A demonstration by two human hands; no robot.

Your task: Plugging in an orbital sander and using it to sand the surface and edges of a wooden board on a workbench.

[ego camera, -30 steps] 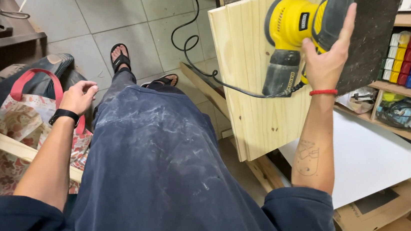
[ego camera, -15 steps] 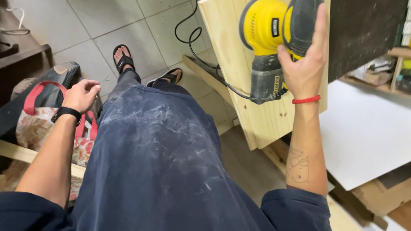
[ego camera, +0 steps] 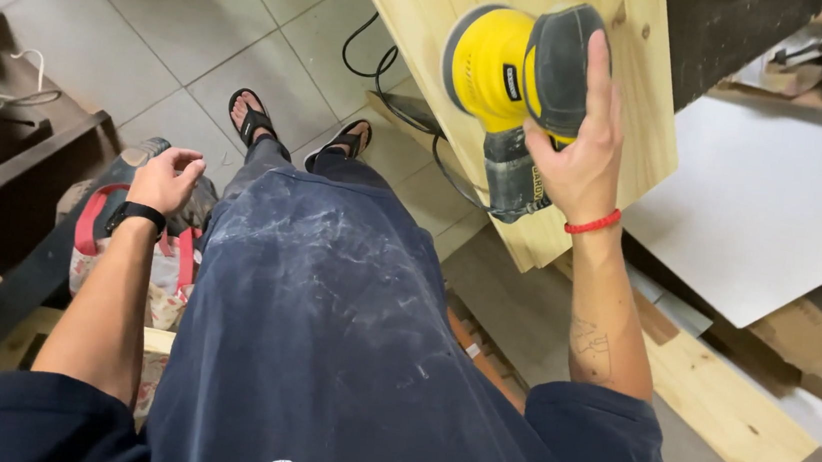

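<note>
- Right now my right hand [ego camera: 579, 152] is gripping the yellow-and-black round sander [ego camera: 516, 75], pressing it flat against the pale pine board [ego camera: 634, 102], upper centre.
- My left hand [ego camera: 167, 177] is hanging loosely curled, holding nothing, above the red-handled fabric bag [ego camera: 127, 254].

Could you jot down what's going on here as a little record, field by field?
Right hand: grips a yellow and black orbital sander
Sander: pad pressed flat on a pale pine board
Cord: black, trails from the sander to the tiled floor
Left hand: empty, fingers curled, above a red-handled bag
Clothing: dusty dark blue apron, black sandals
</note>
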